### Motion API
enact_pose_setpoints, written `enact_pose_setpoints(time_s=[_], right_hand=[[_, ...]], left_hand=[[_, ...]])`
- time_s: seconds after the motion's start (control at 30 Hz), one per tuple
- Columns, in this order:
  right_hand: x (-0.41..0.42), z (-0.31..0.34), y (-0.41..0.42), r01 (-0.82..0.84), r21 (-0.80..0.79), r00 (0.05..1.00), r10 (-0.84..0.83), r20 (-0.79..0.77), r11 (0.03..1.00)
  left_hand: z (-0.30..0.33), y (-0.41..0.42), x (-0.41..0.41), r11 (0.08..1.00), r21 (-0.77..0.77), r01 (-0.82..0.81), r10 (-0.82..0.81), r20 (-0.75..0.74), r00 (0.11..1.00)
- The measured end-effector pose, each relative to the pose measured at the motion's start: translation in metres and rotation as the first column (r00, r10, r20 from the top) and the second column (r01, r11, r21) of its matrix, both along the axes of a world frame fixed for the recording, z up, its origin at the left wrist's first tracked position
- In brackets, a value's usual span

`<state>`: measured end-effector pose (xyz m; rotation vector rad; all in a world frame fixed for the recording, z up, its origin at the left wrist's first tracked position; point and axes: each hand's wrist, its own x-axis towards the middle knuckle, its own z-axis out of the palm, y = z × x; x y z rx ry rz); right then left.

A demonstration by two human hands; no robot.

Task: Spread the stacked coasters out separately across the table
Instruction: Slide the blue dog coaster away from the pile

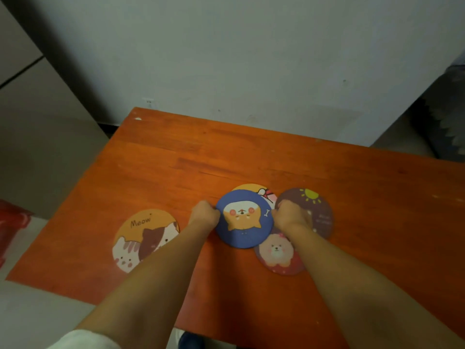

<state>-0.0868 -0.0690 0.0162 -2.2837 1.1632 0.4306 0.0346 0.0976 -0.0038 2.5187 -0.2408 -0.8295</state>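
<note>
A blue round coaster (243, 222) with a dog face lies on top of an overlapping cluster on the orange table (251, 152). My left hand (205, 212) grips its left edge and my right hand (289, 214) grips its right edge. Under it peek an orange coaster (254, 189) at the far side, a dark purple sun coaster (318, 210) to the right and a red fluffy-dog coaster (279, 255) at the near right. A separate orange "Meow" cat coaster (143, 238) lies alone to the left, partly hidden by my left forearm.
The table's far edge meets a pale wall (226, 59). A red object (12, 222) sits on the floor past the table's left edge. A dark patterned cloth (448, 122) lies at the right, beyond the table. Bare tabletop spreads behind and to the right of the cluster.
</note>
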Motion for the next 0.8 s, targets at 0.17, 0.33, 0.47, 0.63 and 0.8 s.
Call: enact_pose_setpoints(time_s=[0.17, 0.33, 0.47, 0.63, 0.8], right_hand=[[0.008, -0.013, 0.001, 0.007, 0.117, 0.999, -0.012, 0.038, 0.993], [-0.007, -0.008, -0.003, 0.113, 0.206, 0.987, -0.133, 0.088, 0.972], [-0.039, 0.003, -0.012, 0.268, 0.22, 0.926, -0.314, 0.209, 0.938], [-0.121, 0.012, -0.043, 0.439, 0.187, 0.844, -0.475, 0.248, 0.879], [-0.216, 0.005, -0.084, 0.53, 0.136, 0.817, -0.547, 0.182, 0.837]], left_hand=[[-0.011, 0.002, -0.008, 0.982, -0.066, -0.176, 0.173, -0.043, 0.984], [-0.001, 0.003, -0.015, 0.936, -0.18, -0.303, 0.29, -0.095, 0.952], [0.02, -0.02, -0.03, 0.904, -0.323, -0.279, 0.227, -0.189, 0.955], [0.042, -0.068, -0.09, 0.914, -0.399, -0.077, -0.028, -0.251, 0.968], [0.033, -0.114, -0.173, 0.916, -0.4, 0.036, -0.18, -0.329, 0.927]])
